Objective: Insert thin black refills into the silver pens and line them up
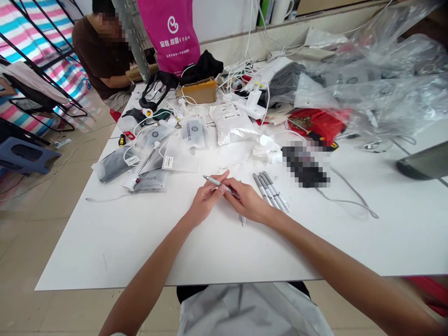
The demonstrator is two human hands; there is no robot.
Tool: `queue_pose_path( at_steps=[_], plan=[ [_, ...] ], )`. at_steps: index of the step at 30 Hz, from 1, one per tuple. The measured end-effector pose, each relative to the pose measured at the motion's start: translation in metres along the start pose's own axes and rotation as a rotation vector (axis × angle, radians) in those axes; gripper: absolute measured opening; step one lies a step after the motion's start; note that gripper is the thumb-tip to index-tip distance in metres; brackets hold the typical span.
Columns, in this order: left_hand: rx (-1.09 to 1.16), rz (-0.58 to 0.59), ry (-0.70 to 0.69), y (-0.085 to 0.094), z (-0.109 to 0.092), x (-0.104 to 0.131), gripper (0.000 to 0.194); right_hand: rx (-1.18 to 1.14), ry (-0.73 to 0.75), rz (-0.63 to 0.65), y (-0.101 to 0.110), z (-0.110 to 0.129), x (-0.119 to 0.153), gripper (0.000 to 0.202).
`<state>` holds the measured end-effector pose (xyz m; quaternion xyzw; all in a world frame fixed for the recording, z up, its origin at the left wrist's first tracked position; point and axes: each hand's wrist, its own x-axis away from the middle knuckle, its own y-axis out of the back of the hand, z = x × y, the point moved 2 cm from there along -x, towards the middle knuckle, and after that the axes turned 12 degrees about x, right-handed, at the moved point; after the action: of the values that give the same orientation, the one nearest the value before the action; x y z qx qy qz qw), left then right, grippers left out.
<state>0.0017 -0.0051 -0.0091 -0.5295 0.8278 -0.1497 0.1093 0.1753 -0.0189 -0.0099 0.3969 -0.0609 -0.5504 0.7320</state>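
A silver-grey pen [212, 180] is held in front of me over the table, its one end pointing to the upper left. My left hand [206, 199] is closed round it, thumb and fingers gripping near the middle. From the other side my right hand [249, 199] is closed on the pen's lower right part, its fingers meeting those of the left. Partly hidden under the right hand, another pen [242, 220] lies on the table. Just right of that hand, several similar pens [269, 190] lie side by side in a slanted row.
On the white table [140, 252], packaged pouches [149, 181] and cables crowd the left. Behind are a puffy white packet [233, 123], a cardboard box [198, 91] and a pink bag [170, 37]. Plastic wrapping [378, 93] and a dark cylinder [425, 161] stand right. Another person [101, 56] sits far left.
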Motion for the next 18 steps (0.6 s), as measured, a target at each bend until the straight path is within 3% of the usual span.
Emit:
queue_pose_path(
  at_steps=[5,10,18],
  plan=[
    [-0.006,0.032,0.014,-0.0031,0.0,0.0028,0.049,-0.01,-0.052,-0.008,-0.0014,-0.0004,0.0004,0.018],
    [-0.138,-0.009,-0.011,-0.0045,-0.0031,0.0049,0.051,-0.01,-0.069,-0.028,-0.0026,-0.0009,0.0004,0.019],
    [-0.315,0.085,-0.057,-0.0029,-0.0017,0.0031,0.058,0.006,-0.054,0.011,-0.0028,0.0011,0.0016,0.023]
  ],
)
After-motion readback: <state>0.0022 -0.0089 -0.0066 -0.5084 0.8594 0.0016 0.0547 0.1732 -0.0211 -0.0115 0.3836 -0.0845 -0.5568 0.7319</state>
